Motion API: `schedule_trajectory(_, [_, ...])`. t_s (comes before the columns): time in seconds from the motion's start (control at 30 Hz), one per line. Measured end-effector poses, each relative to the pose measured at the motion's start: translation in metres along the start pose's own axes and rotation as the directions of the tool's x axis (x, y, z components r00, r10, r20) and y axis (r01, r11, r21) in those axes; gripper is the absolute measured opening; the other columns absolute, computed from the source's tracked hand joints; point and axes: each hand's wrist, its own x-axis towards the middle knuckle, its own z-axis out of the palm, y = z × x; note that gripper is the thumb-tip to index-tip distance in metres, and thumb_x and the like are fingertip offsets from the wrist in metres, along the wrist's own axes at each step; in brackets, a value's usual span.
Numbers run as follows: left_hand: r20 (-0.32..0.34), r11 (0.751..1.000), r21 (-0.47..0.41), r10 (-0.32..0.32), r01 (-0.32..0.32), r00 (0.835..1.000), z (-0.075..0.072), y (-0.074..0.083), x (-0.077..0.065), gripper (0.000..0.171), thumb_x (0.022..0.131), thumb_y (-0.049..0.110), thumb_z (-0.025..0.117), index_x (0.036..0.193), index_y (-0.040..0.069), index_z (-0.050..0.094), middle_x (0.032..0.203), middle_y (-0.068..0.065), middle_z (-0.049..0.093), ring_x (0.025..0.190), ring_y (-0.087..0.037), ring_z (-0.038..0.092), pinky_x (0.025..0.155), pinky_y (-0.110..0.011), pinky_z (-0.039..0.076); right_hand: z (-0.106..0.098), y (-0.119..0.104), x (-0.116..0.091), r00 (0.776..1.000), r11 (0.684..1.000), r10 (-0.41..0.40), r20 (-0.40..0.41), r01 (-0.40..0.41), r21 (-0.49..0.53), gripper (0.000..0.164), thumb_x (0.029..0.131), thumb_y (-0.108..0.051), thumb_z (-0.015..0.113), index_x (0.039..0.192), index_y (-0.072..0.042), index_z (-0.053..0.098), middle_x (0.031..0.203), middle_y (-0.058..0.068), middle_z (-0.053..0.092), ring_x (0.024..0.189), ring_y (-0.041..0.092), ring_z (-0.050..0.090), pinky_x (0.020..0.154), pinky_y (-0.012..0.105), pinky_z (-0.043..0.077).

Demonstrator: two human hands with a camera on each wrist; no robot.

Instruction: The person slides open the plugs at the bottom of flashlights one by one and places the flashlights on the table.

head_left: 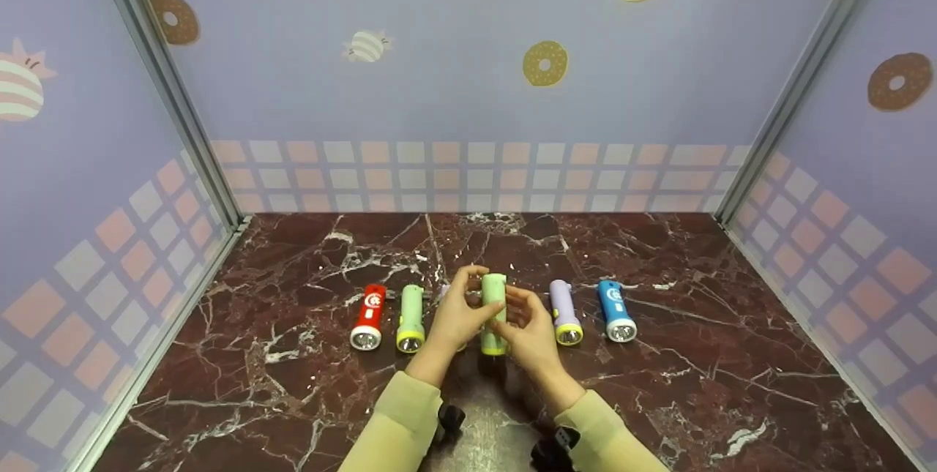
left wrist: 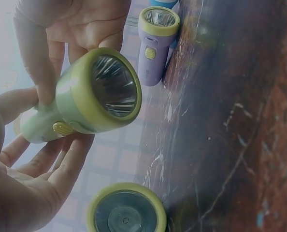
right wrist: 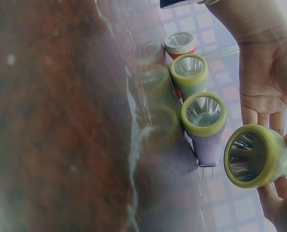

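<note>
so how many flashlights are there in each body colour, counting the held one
Red flashlight with white rim: 1
Pale green flashlights with yellow rims: 2
Pale purple flashlights with yellow rims: 2
Blue flashlight with white rim: 1
Total: 6

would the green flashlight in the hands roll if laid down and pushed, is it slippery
The green flashlight looks apt to roll, probably in a curve, since its round front flares wider than its body; the raised yellow switch may check it. It seems stiff, showing no dent where the left hand and right hand hold it. Its smooth, shiny casing could be slippery.
</note>
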Motion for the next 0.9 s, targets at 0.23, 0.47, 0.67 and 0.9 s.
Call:
schedule_trajectory(0.23, [0.006, 1.000, -0.018, 0.013, -0.013, 1.000, -0.0003, -0.0008, 0.0009, 0.056, 0.085, 0.008, 0.080, 0.132, 0.002, 0.051, 0.120, -0.028, 0.066, 0.088, -0.025, 0.069, 0.071, -0.030, 0.058, 0.0006, 0.0000, -0.0008, 1.000, 1.000, -0.016, 0.002, 0.016, -0.023, 0.059, 0.081, 0.008, 0.071, 0.135, 0.012, 0.050, 0.130, 0.033, 0.061, 0.110, 0.034, 0.068, 0.090, 0.025, 0.057])
schedule_trajectory(0.47, [-0.004, 0.999, 0.036, 0.016, -0.015, 1.000, -0.0024, 0.0009, 0.0008, 0.052, 0.084, 0.010, 0.081, 0.128, 0.006, 0.054, 0.120, -0.027, 0.068, 0.091, -0.029, 0.072, 0.073, -0.033, 0.060, 0.0017, -0.0006, -0.0024, 1.000, 0.999, -0.027, 0.000, 0.027, -0.044, 0.057, 0.081, 0.008, 0.072, 0.134, 0.012, 0.052, 0.130, 0.033, 0.062, 0.112, 0.038, 0.067, 0.093, 0.028, 0.056])
schedule_trajectory(0.67, [-0.015, 0.997, 0.071, 0.038, -0.037, 0.999, -0.0035, 0.0001, 0.0008, 0.048, 0.082, 0.009, 0.082, 0.122, 0.008, 0.056, 0.115, -0.027, 0.069, 0.090, -0.030, 0.072, 0.074, -0.035, 0.060, 0.0025, -0.0007, -0.0033, 1.000, 0.999, -0.022, 0.002, 0.022, -0.045, 0.057, 0.080, 0.008, 0.072, 0.133, 0.011, 0.052, 0.129, 0.033, 0.062, 0.113, 0.040, 0.066, 0.094, 0.030, 0.057])
schedule_trajectory(0.9, [-0.025, 0.995, 0.080, 0.056, -0.054, 0.998, -0.0039, -0.0015, 0.0024, 0.048, 0.079, 0.009, 0.084, 0.119, 0.008, 0.058, 0.113, -0.023, 0.070, 0.089, -0.030, 0.072, 0.073, -0.033, 0.060, 0.0030, -0.0011, -0.0041, 1.000, 0.999, -0.018, 0.002, 0.018, -0.041, 0.057, 0.078, 0.010, 0.071, 0.133, 0.011, 0.053, 0.127, 0.032, 0.062, 0.110, 0.036, 0.067, 0.092, 0.031, 0.057])
